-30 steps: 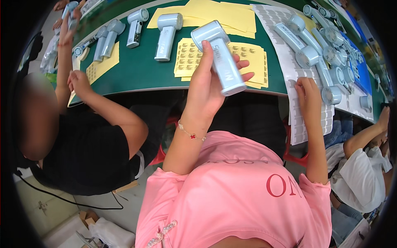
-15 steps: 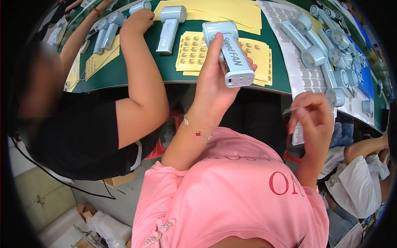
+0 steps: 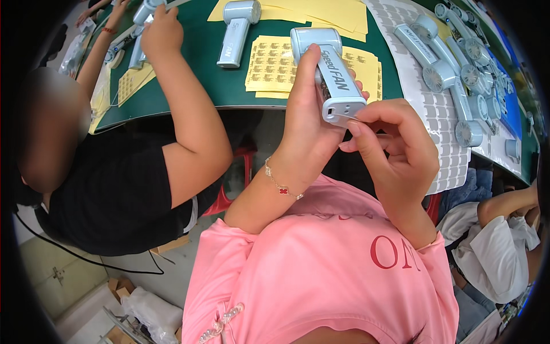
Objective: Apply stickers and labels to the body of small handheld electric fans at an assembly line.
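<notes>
My left hand (image 3: 305, 109) is wrapped round a pale blue handheld fan (image 3: 334, 66), its round head pointing away from me and its base toward me. The thumb lies along the fan's side, and the fingertips show at the far edge. At the base end, my right hand (image 3: 404, 146) pinches a small, thin, greyish sticker (image 3: 342, 118) between thumb and forefinger. That sticker lies right at the base, by a small port; whether it touches the surface I cannot tell.
Yellow label sheets (image 3: 269, 66) lie on the green table (image 3: 200, 63) beyond my hands. Another handheld fan (image 3: 234, 37) rests to their left. On the right, a white sheet of grey stickers (image 3: 444, 163) lies beside several fans (image 3: 441, 75). A co-worker (image 3: 114, 189) sits close at my left.
My right hand has moved left and up, bringing the sticker from beside the fan to its base. The fan has shifted slightly right. The co-worker's hands have moved left with a fan.
</notes>
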Action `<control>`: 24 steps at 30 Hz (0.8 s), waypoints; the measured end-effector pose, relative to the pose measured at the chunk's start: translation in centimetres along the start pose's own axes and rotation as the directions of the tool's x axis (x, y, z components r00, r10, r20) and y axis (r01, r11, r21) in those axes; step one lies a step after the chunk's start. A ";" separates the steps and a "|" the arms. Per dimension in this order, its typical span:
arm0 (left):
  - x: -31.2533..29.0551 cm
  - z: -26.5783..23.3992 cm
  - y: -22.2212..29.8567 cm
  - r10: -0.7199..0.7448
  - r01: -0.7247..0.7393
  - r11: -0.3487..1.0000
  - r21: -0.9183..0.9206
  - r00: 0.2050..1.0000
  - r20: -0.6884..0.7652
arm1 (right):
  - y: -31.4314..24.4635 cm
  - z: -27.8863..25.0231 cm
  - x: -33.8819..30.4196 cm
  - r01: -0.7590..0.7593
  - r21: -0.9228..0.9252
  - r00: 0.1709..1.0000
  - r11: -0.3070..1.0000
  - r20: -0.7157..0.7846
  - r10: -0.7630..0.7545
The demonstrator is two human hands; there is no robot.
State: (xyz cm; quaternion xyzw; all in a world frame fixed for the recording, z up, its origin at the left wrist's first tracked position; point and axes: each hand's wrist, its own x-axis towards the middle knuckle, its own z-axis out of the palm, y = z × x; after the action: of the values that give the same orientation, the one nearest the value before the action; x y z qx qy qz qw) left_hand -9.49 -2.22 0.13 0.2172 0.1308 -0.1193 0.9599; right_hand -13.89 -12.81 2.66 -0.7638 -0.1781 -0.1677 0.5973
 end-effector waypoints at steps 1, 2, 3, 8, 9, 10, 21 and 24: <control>0.0 0.0 0.1 0.000 0.000 1.000 -0.002 1.000 -0.003 | 0.0 0.0 0.0 -0.002 0.000 1.000 1.000 0.002 0.002; -0.1 0.1 0.1 0.000 0.000 1.000 0.005 1.000 -0.001 | -0.1 0.0 0.0 0.013 -0.024 1.000 1.000 0.008 -0.012; -0.1 0.1 0.2 0.001 -0.001 1.000 0.011 1.000 0.002 | -0.2 0.0 0.0 0.028 -0.049 1.000 0.998 0.013 -0.027; -0.2 0.1 0.2 -0.017 0.017 1.000 0.009 1.000 0.015 | -0.3 0.1 0.1 0.034 -0.028 0.999 0.999 0.007 -0.034; -0.2 0.1 0.2 -0.029 0.029 1.000 0.000 1.000 0.004 | -0.3 0.1 0.1 0.047 -0.030 0.999 0.998 -0.001 -0.047; -0.3 0.1 0.2 -0.029 0.029 1.000 -0.001 1.000 0.003 | -0.3 0.1 0.1 0.046 -0.030 0.999 0.998 0.000 -0.046; -0.2 -0.1 0.1 -0.039 0.039 0.999 -0.033 0.999 0.017 | -0.1 0.1 0.2 0.029 -0.054 1.000 0.998 0.007 -0.029; -0.3 -0.1 0.0 -0.028 0.029 0.999 -0.022 0.999 0.026 | -0.2 0.1 0.1 0.026 -0.061 1.000 0.998 0.005 -0.026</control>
State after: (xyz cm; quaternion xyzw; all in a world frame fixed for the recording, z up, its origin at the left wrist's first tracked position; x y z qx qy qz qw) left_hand -9.77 -2.11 0.16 0.2032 0.1227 -0.1343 0.9621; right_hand -13.85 -12.71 2.86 -0.7795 -0.1842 -0.1791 0.5712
